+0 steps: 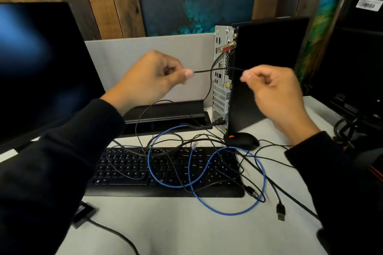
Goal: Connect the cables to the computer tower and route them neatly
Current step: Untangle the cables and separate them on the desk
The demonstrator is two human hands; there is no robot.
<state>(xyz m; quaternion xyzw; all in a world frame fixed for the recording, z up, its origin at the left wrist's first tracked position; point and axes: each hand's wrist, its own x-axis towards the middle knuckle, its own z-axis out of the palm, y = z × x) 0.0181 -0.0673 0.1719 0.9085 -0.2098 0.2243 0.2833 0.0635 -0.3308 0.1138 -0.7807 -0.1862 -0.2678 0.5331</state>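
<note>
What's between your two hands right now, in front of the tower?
In the head view, a thin black cable stretches between the left hand and right hand, each pinching it, crossing the computer tower's rear ports.

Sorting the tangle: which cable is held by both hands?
The thin black cable, stretched taut between left hand and right hand; the others lie loose.

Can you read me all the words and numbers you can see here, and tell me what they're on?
Keyboard: keys have letters, mostly too blurred; the top letter row looks like "E R T Y U".
White sticker on the black box at top right: barcode and print, too small to read.
Yellow sticker on the computer tower: unreadable.
</note>
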